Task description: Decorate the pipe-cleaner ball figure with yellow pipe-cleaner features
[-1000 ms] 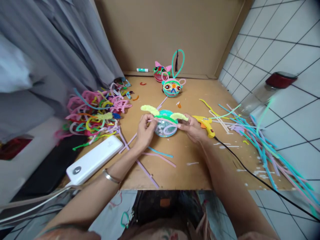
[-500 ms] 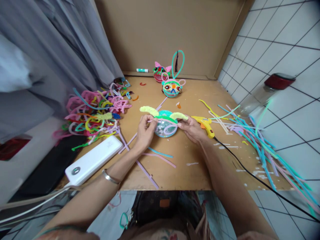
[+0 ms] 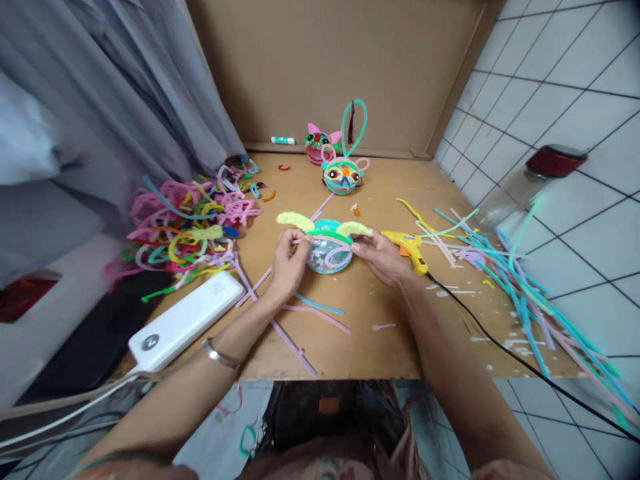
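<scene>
Centre frame: left hand and right hand fingers pinching round glittery ball with fuzzy yellow ears; fingertips partly hidden.

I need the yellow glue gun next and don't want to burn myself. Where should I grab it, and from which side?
Take the glue gun by its yellow handle, the end the black cord runs from, coming from the near right. Its nozzle seems to point left toward the right hand, so that end is probably best avoided.
</scene>
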Available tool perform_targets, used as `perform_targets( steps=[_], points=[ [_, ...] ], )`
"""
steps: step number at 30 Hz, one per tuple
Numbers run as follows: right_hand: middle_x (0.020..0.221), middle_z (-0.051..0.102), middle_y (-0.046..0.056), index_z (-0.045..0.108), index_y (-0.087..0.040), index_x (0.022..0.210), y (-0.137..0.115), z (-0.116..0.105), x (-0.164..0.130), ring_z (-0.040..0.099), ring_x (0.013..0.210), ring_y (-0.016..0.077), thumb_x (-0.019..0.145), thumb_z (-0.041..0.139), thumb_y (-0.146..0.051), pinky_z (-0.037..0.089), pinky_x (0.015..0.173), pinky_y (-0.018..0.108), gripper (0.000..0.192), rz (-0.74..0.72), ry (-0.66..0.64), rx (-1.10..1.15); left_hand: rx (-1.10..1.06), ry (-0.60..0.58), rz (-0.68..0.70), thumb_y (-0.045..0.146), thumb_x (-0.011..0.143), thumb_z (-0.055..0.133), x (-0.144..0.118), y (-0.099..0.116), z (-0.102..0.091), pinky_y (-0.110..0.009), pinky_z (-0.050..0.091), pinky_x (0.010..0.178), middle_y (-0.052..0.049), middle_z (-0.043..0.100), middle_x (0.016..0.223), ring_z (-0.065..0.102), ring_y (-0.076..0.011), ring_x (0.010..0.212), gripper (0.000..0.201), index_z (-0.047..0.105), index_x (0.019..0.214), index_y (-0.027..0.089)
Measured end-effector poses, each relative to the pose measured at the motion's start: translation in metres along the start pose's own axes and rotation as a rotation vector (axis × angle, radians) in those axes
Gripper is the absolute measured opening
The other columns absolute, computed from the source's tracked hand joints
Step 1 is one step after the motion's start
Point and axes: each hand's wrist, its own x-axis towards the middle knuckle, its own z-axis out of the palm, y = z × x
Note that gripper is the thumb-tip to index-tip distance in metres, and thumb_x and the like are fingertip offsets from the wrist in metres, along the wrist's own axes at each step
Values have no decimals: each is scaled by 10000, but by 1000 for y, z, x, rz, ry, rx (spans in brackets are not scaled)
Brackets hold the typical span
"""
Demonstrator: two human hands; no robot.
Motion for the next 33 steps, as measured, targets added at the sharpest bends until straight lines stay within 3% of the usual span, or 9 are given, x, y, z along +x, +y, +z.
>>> perform_targets(
  steps=[9,16,18,20,22,24,28,33],
  points=[
    [966,725,5,622,-249,940,-3,2,-4,667,999,200,560,859,-320,480,1002,397,454,21,34,-8,-36,-23,-9,330,797,652,-3,5,3,-233,391,602,27,463,701,460,-112,638,213,500,738,194],
    [1088,705,40,614,-251,960,-15,-3,-2,646,1060,219,659,735,-395,494,993,411,355,26,64,-4,36,-2,22,303,793,636,-5,15,6,-253,404,663,12,480,724,479,-135,704,204,488,702,196],
    [1153,682,62,589,-254,977,-27,-4,-5,631,1115,235,715,671,-450,495,994,427,337,-64,176,-53,51,-4,40,295,794,628,-6,17,7,-260,400,673,4,488,752,481,-137,716,197,495,692,191],
    [1221,649,78,567,-256,1030,-43,-3,-12,595,1198,244,759,641,-473,463,1038,434,355,-270,323,-180,63,-9,74,288,795,628,-7,17,9,-265,389,672,-2,491,770,478,-140,725,199,499,682,188],
    [1274,619,89,554,-255,1127,-59,2,-21,547,1271,251,782,660,-463,401,1100,447,417,-478,375,-379,64,-20,115,279,792,637,-9,17,11,-268,377,668,-4,495,783,475,-144,732,194,502,687,188],
    [1279,618,93,560,-257,1184,-71,10,-29,532,1287,264,787,692,-456,365,1126,463,463,-552,314,-581,62,-31,153,271,783,654,-10,18,12,-272,375,676,-6,503,795,480,-150,747,188,504,703,190],
    [1213,662,107,621,-254,1174,-72,26,-34,576,1185,313,757,745,-476,399,1074,517,488,-443,165,-993,78,-46,178,268,762,685,-15,24,13,-285,395,723,-11,535,823,505,-164,794,191,508,747,199],
    [1136,701,115,657,-240,1162,-60,28,-27,623,1090,328,785,729,-473,451,992,514,449,-404,60,-1133,67,-60,184,295,730,724,-19,26,15,-305,429,773,-15,587,861,543,-172,822,241,531,846,209]
  ],
)
